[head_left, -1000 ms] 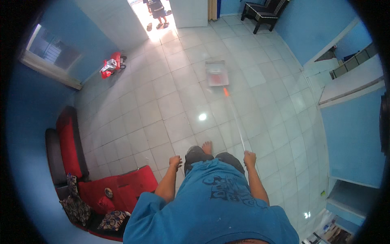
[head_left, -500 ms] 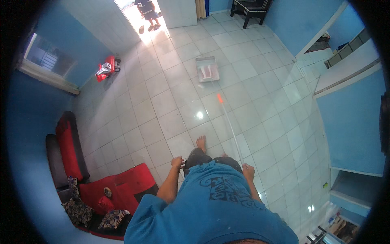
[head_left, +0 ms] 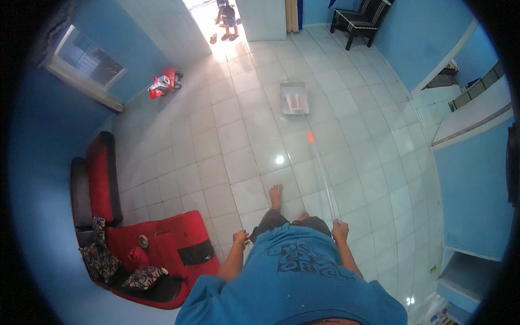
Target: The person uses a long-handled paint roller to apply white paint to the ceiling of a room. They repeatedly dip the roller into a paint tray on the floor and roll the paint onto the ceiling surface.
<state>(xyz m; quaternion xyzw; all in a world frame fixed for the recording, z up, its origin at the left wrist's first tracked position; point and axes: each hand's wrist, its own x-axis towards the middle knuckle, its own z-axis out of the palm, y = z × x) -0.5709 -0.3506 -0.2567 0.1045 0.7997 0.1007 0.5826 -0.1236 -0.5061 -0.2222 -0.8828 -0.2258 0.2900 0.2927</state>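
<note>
My right hand [head_left: 340, 230] is closed round the near end of a long white pole [head_left: 326, 181], beside my right thigh. An orange collar [head_left: 311, 136] sits on the pole further out. Beyond it a thin rod leads to a pale, shallow rectangular tray-like piece [head_left: 294, 107] on the tiles, with a whitish, reddish-edged shape in it. Whether rod and tray are joined I cannot tell. My left hand [head_left: 240, 236] hangs by the left leg of my dark shorts [head_left: 268, 223], its fingers curled and no object visible in them.
A red toy vehicle [head_left: 165, 83] stands by the left wall. Red and black seating [head_left: 170, 238] with patterned cushions [head_left: 145, 277] lies at lower left. A person [head_left: 227, 19] stands at the bright doorway. A dark chair [head_left: 360, 24] is at the far wall. An opening [head_left: 441, 76] lies right.
The view has shifted, so the room sits further right and mostly lower in the picture. The pole stays in my right hand. The person at the doorway has changed posture.
</note>
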